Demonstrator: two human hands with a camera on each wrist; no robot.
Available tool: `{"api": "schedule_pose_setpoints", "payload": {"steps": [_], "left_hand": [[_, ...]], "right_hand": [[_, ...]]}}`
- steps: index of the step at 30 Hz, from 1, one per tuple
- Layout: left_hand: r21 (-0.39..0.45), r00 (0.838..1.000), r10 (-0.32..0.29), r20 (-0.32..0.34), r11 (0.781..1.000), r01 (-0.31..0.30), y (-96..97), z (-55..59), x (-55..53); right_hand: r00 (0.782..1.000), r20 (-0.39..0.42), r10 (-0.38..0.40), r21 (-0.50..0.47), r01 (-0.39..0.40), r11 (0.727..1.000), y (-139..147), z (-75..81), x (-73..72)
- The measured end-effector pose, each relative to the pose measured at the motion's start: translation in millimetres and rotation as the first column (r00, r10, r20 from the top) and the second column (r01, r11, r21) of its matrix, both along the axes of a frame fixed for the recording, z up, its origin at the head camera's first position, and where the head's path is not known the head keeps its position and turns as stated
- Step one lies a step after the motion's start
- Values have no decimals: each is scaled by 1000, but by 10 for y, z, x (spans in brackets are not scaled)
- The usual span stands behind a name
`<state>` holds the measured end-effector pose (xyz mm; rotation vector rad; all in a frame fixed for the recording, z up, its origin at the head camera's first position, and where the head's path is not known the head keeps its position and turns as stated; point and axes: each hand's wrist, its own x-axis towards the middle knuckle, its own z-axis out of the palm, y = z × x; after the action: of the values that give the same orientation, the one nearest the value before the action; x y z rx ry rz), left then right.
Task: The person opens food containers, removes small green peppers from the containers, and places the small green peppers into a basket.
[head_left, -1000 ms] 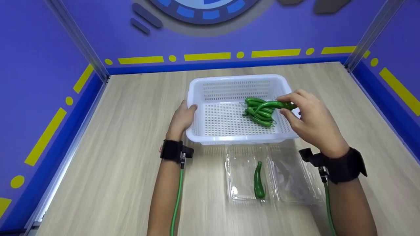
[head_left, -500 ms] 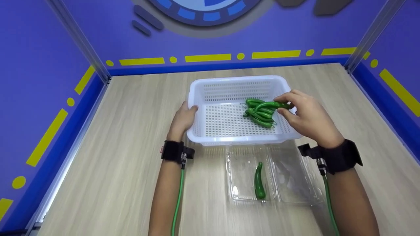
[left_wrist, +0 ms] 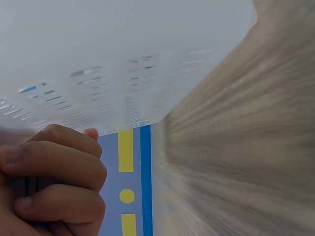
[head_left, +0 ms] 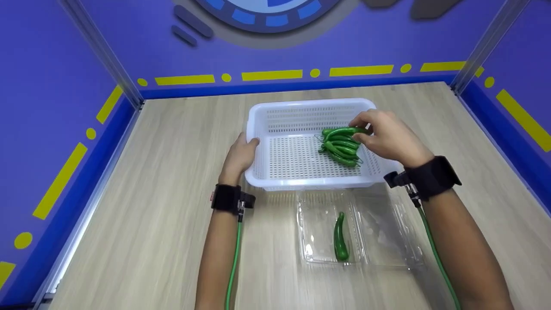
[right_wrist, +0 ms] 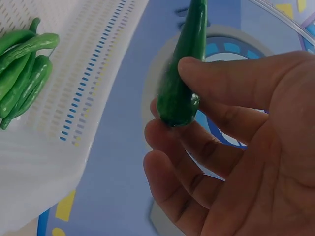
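Observation:
A white plastic basket [head_left: 301, 184] with slotted sides stands mid-table, tilted toward the camera. My left hand [head_left: 239, 157] grips its left rim, thumb over the edge; the left wrist view shows curled fingers [left_wrist: 64, 167] below the white wall. Over the basket's right side, my right hand [head_left: 391, 135] pinches a long green chili pepper [right_wrist: 183, 86] by its thick end between thumb and fingers. The thin end of that pepper points left, overlapping a pile of several green chili peppers [head_left: 342, 157] in the basket in the head view.
Nearer to me lies a clear plastic clamshell box [head_left: 312, 232], opened flat, with one green chili pepper [head_left: 340, 241] in its left half. Blue panels [head_left: 193, 56] wall the table at the back and both sides. Green cables [head_left: 234, 258] run along both forearms.
My right hand has moved left and slightly back with the pepper, bringing it farther over the pile. The left hand and the basket have stayed put.

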<state>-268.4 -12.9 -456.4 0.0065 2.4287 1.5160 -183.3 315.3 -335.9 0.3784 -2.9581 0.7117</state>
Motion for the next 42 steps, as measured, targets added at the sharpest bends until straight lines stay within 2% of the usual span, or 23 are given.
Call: {"api": "schedule_pose_setpoints", "payload": {"steps": [7,12,21,27,34,42], "left_hand": [[-10,1000,2,7,1000,-2,1,5,2],[-9,1000,7,11,1000,-7,5,4,7],[-1,1000,11,-9,1000,-11,15,9,12],[-8,1000,4,0,1000,-4,13,7,11],[-15,999,-5,-34,1000,4,4,1,13],[-23,1000,2,-16,1000,-2,7,-1,13]], "right_hand": [[999,48,-19,44,17,999,-19,-101,-161],[994,111,-23,65,15,998,9,-190,-290],[985,167,-35,84,21,996,64,-251,-481],[982,184,-34,108,14,994,46,-272,-516],[983,183,-29,135,4,991,33,-284,-529],[979,202,-24,172,-12,985,-13,-292,-573]]}}
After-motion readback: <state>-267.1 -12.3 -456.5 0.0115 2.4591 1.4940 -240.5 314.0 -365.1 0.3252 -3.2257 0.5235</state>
